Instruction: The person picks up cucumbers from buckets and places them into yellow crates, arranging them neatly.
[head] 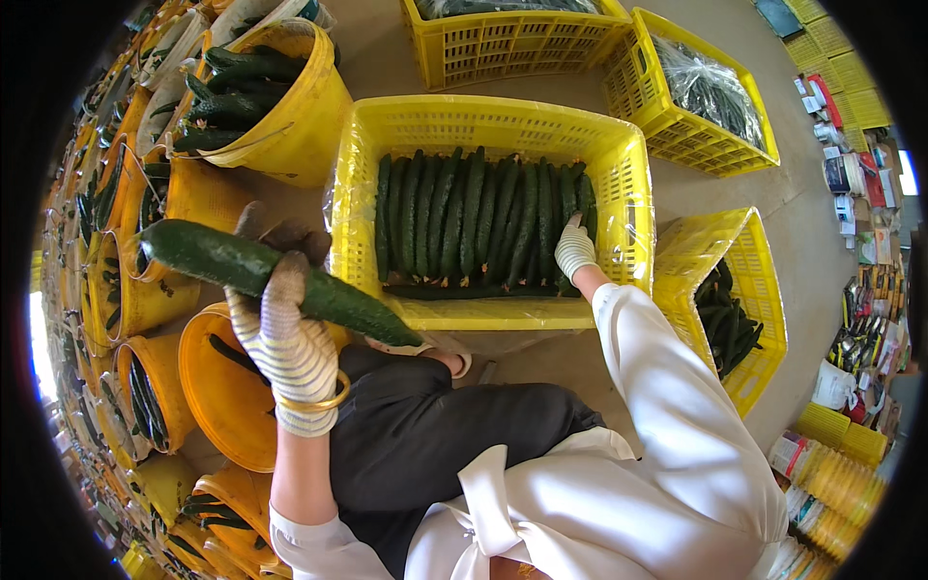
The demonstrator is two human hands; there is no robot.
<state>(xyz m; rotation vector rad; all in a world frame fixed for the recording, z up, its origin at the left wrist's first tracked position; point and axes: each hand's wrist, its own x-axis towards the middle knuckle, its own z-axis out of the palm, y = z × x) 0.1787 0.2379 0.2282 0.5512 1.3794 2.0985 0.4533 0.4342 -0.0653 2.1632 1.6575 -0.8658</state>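
My left hand (290, 319), in a striped knit glove with a gold bangle at the wrist, grips a large dark green cucumber (217, 257) left of the yellow plastic crate (493, 109). Clear film lines this crate. Inside, cucumbers (475, 210) lie side by side in a row, with one crosswise cucumber (471, 291) along the near side. My right hand (576, 246), gloved too, reaches into the crate and touches the cucumbers at the row's right end. Whether its fingers close around one cannot be told.
A yellow bucket of cucumbers (319, 109) stands at the upper left, an orange bucket (210, 406) below it, with many more buckets beyond. Yellow crates (522, 51) with film-covered contents stand behind. Another crate (768, 312) on the right holds cucumbers. Assorted goods (863, 188) line the far right.
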